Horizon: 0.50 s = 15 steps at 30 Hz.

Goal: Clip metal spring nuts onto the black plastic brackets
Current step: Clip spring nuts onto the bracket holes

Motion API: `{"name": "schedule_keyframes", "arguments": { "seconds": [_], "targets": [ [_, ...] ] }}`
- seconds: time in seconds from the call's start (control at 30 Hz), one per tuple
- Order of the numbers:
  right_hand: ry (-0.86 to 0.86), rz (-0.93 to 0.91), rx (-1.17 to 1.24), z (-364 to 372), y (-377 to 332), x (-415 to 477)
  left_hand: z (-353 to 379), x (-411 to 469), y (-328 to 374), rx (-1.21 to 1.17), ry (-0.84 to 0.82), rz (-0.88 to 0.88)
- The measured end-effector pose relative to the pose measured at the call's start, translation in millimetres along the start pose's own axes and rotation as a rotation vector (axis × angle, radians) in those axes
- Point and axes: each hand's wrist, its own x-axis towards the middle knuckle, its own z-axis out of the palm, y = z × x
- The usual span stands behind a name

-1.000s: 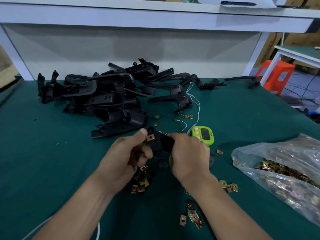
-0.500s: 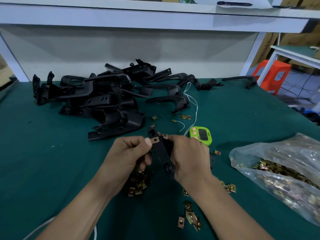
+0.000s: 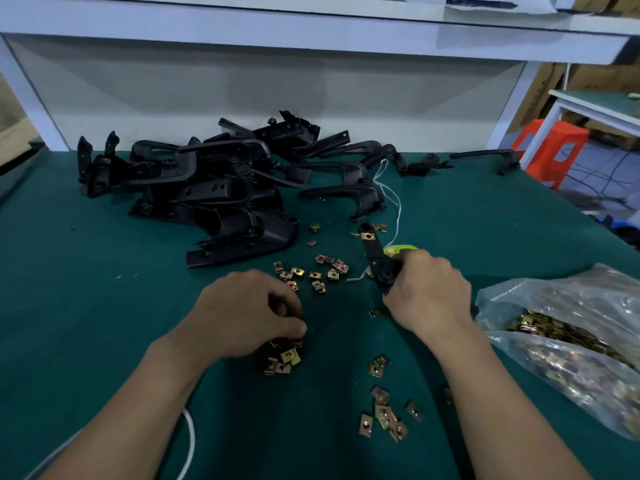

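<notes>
My right hand (image 3: 429, 292) grips a black plastic bracket (image 3: 375, 256) by its lower end; the bracket points up and away, with a brass-coloured spring nut (image 3: 366, 236) clipped on its far tip. My left hand (image 3: 249, 313) is down on the green mat, fingers curled over a small heap of loose spring nuts (image 3: 284, 360); whether it pinches one is hidden. More spring nuts (image 3: 320, 271) lie scattered between the hands, and several nuts (image 3: 384, 414) lie near my right forearm.
A pile of black brackets (image 3: 207, 192) fills the back left of the green table (image 3: 86, 306). A clear bag of spring nuts (image 3: 568, 341) lies at right. A green timer (image 3: 398, 250) sits behind the held bracket, with white string (image 3: 391, 195) nearby. White shelf frame behind.
My left hand let go of the bracket and dropped to the nut heap on the mat. My right hand swung the bracket, now with a nut on its tip, up and to the right.
</notes>
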Motion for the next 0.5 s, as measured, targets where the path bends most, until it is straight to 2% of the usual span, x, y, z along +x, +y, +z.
{"name": "schedule_keyframes", "arguments": {
  "seconds": [0.1,0.2,0.37,0.5],
  "targets": [
    [-0.052,-0.037,-0.022,0,0,-1,6,1,4,-0.109,0.038,0.021],
    [-0.131,-0.092,-0.002,-1,-2,-2,18,1,8,-0.189,0.179,0.008],
    [-0.312,-0.091,0.081,-8,-2,0,31,0,13,-0.101,0.337,0.074],
    [-0.472,-0.076,0.017,-18,-4,-2,33,1,14,-0.056,0.346,0.068]
  ]
}}
